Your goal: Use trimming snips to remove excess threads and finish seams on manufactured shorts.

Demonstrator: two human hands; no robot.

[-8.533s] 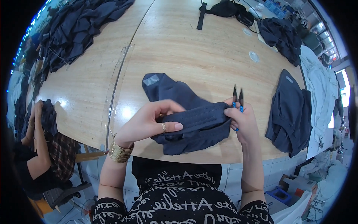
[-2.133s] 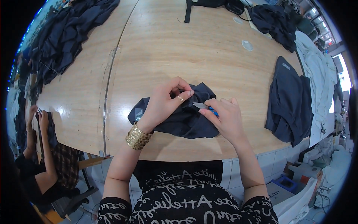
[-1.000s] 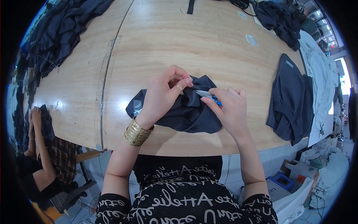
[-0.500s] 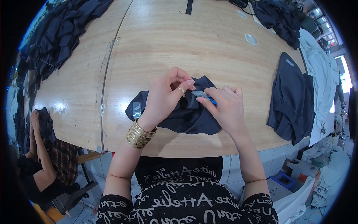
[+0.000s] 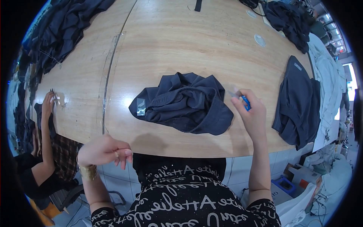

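A dark navy garment (image 5: 181, 106) lies bunched on the table in front of me. Its gathered, elasticated edge curves across the top, and a small shiny clear strip (image 5: 141, 107) is on its left end. My right hand (image 5: 251, 111) is just beyond the garment's right side, closed around small thread snips (image 5: 245, 102) with a blue handle, blades pointing up and left. Off to the lower left, my left hand (image 5: 106, 150) hangs over the table's near edge, away from the cloth. Its fingers droop loosely apart, and nothing shows between them.
A folded dark garment (image 5: 297, 108) lies at the right, beside pale cloth (image 5: 329, 75). More dark clothing is heaped at the far left (image 5: 64, 30) and far right (image 5: 289, 20). A seam (image 5: 110, 70) crosses the table. A co-worker's arm (image 5: 46, 113) reaches over dark cloth at the left.
Both hands have come off the garment. My left hand swung down and left past the table edge; my right moved right, still holding the snips. The garment now lies free, more spread out.
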